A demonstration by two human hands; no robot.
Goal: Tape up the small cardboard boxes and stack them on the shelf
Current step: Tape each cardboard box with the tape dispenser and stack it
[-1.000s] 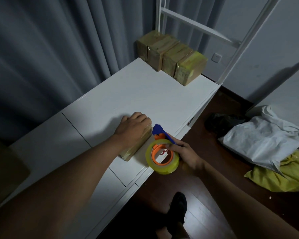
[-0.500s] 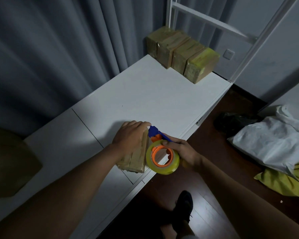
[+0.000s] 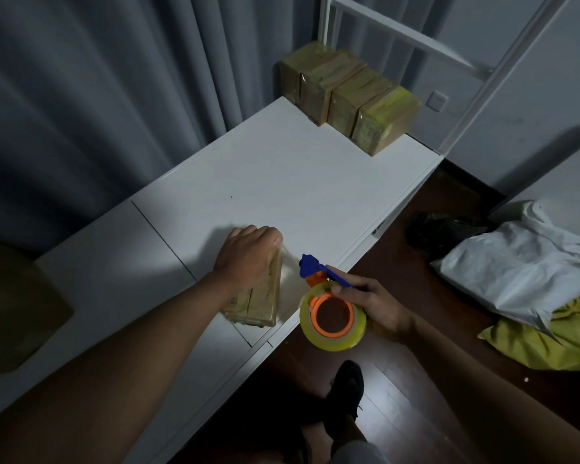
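Observation:
A small cardboard box (image 3: 257,303) lies near the front edge of the white shelf top (image 3: 282,182). My left hand (image 3: 248,257) lies over its far end, fingers curled round the top, holding it down. My right hand (image 3: 370,301) grips a tape dispenser (image 3: 330,311) with a blue handle, orange core and a yellowish clear roll, just right of the box past the shelf edge. A strip of clear tape (image 3: 290,274) stretches from the dispenser to the box. Several taped boxes (image 3: 349,95) stand in a row at the far end.
Grey curtains (image 3: 114,95) hang behind the shelf. A white metal frame (image 3: 476,72) rises at the far end. White and yellow bags (image 3: 529,279) and a black bag (image 3: 439,229) lie on the dark wood floor to the right. My foot (image 3: 347,393) stands below the shelf edge.
The box has turned under my left hand, with its near end swung toward me. My right hand has drawn the dispenser away to the right, stretching tape off the box.

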